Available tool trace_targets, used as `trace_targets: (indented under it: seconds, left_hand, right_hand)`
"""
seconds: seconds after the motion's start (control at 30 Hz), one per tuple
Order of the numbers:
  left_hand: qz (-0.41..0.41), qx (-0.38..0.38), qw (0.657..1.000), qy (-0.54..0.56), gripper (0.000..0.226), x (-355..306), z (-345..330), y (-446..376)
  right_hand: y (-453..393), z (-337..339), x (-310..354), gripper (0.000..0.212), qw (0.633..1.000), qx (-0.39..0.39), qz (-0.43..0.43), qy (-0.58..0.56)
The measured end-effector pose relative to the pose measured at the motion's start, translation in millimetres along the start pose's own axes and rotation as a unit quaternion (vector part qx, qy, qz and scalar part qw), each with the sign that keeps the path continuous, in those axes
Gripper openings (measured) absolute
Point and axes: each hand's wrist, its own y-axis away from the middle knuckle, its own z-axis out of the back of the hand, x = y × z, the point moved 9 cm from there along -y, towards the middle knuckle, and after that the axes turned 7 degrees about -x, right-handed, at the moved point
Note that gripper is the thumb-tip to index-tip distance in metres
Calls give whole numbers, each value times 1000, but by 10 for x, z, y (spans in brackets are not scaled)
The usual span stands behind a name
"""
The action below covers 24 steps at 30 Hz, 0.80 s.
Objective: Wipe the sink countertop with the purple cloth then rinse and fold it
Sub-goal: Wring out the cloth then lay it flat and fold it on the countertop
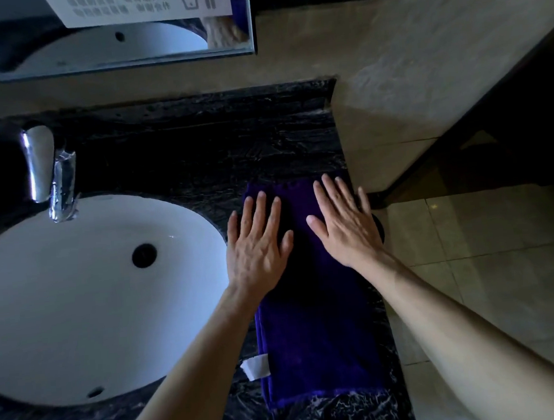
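Note:
The purple cloth (318, 332) lies folded into a long strip on the dark marble countertop (198, 156), to the right of the white sink basin (87, 297). A white label (255, 366) sticks out from its left edge. My left hand (257, 244) rests flat on the cloth's far left part, fingers spread. My right hand (346, 224) presses flat on its far right part, close to the counter's right edge. Neither hand grips the cloth.
A chrome faucet (49, 171) stands behind the basin at the left. A mirror (105, 31) hangs on the wall above. The counter ends just right of the cloth, with a tiled floor (472, 260) below and a dark door frame (460, 112) beyond.

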Motion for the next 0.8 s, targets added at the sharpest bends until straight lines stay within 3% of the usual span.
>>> trace_targets:
  seconds: [0.2, 0.3, 0.47, 0.67, 0.8]
  left_hand:
    - [2, -21, 999, 38, 68, -167, 275, 743]
    - [-39, 9, 999, 10, 68, -247, 202, 1352]
    - [-11, 28, 999, 12, 66, -114, 165, 1513]
    - [169, -10, 981, 95, 45, 188, 433, 1899]
    - [207, 22, 961, 182, 25, 368, 373, 2118]
  right_hand:
    - [827, 214, 261, 71, 997, -61, -34, -42]
    - [1433, 111, 358, 70, 997, -52, -31, -38]
    - [1665, 14, 348, 67, 999, -34, -22, -23]
    - [1913, 137, 203, 63, 990, -75, -80, -93]
    - [2118, 83, 142, 63, 992, -68, -81, -66]
